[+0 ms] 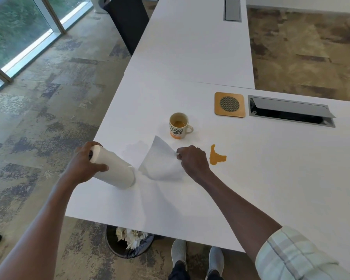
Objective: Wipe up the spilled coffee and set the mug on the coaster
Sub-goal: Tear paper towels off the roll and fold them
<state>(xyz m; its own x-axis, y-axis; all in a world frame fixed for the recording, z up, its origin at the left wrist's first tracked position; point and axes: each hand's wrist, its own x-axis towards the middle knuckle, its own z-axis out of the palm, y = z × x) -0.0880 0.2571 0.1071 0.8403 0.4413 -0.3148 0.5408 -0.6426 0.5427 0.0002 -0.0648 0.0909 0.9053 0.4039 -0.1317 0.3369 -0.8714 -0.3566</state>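
the right hand (192, 158) pinches a white paper sheet (162, 162) while the left hand (87, 160) grips the white paper-towel roll (114, 168) to brace the tear — amber spilled coffee (216, 156) waits on the white worktop (271, 168), patterned ceramic mug (179, 126) near the square wooden coaster (229, 104).

Office: long white desks (190, 47) with cable hatches (291, 111).

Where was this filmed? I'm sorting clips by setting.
Probably an office or meeting room: long white tables with built-in cable hatches, patterned carpet tiles and floor-to-ceiling windows.
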